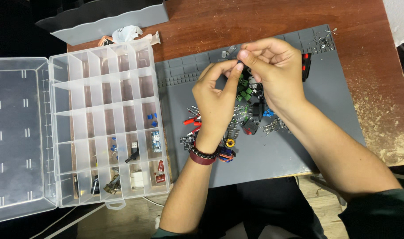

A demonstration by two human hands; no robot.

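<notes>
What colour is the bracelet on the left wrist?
Dark red and black: a maroon band beside black beads, the bracelet shows clearly in the head view.

Both hands' fingers [240, 59] meet above parts pile [248, 110]; organizer box [109, 124] beside.

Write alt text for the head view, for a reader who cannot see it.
A person's left hand and right hand meet fingertip to fingertip, pinching something too small to identify, above a heap of small electronic parts on a grey work mat. An open clear compartment box, mostly empty, lies to the left.
</notes>
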